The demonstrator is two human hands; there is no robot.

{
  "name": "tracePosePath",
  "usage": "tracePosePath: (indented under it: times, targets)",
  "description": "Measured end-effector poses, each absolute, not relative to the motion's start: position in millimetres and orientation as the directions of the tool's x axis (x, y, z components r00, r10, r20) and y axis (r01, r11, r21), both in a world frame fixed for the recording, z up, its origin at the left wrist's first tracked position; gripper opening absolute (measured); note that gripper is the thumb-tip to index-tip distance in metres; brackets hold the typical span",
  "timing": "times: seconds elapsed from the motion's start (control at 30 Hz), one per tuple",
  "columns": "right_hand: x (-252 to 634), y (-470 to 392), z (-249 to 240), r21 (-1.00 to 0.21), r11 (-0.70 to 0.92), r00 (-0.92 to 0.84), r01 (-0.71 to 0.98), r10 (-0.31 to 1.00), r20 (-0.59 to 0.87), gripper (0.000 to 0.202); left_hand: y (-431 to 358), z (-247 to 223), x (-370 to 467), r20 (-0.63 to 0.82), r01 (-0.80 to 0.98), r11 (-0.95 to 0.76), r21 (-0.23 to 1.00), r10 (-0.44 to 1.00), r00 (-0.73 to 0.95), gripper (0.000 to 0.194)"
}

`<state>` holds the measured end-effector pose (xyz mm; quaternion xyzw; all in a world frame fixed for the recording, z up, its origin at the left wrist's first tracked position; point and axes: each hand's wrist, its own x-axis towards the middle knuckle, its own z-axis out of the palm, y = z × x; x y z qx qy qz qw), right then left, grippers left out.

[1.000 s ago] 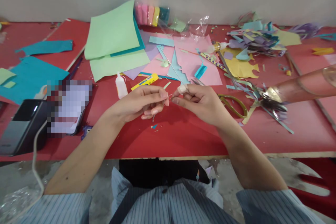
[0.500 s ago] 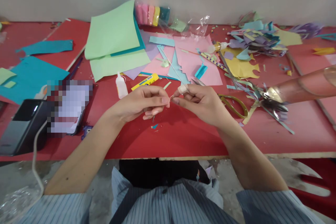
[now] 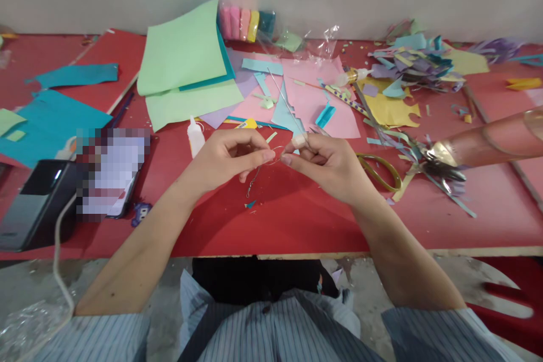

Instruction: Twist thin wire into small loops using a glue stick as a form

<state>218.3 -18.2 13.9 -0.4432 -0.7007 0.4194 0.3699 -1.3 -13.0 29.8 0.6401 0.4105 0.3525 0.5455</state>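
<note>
Above the red table, both hands pinch a thin wire (image 3: pixel 285 100). My left hand (image 3: pixel 229 157) is closed on it between thumb and forefinger. My right hand (image 3: pixel 328 163) also pinches the wire, and a pale wrap, perhaps tape, circles one of its fingers. A small round bend of wire shows between the fingertips. One long straight end points up and away past the right hand. Below the left fingers dangles a short twisted end (image 3: pixel 250 185) with a small loop. A white glue bottle (image 3: pixel 195 136) stands behind the left hand, partly covered.
Olive-handled scissors (image 3: pixel 397 176) lie right of my right hand. Green paper sheets (image 3: pixel 182 51), pink paper (image 3: pixel 322 79) and a pile of paper strips (image 3: pixel 418 65) lie farther back. A phone (image 3: pixel 112 169) and a dark device (image 3: pixel 38 203) with a white cable are at left.
My hands have moved slightly apart, and a round bend of wire now shows between them. The left hand has shifted a little, covering more of the glue bottle and yellow glue stick.
</note>
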Motion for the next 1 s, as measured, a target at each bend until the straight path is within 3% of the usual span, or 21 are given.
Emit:
tracePosePath:
  times: [0.17,0.37,0.63,1.0]
  targets:
    - [219,-19,14,-0.909,0.257,-0.318,0.327,0.936,0.15,0.018,-15,27,0,0.157,0.261,-0.273,0.926,0.907,0.39,0.018]
    - [219,-17,13,-0.9,0.261,-0.311,0.349,0.938,0.151,0.017,-17,19,1,0.488,0.423,-0.632,0.65,0.773,0.405,0.012]
    - [220,-18,10,-0.864,0.301,-0.301,0.404,0.935,0.186,0.015,-15,16,1,0.465,0.493,-0.595,0.635,0.804,0.371,0.014]
    - [219,-18,10,-0.843,0.304,-0.316,0.443,0.933,0.17,0.014,-13,6,0,0.61,0.649,-0.703,0.291,0.659,0.44,0.019]
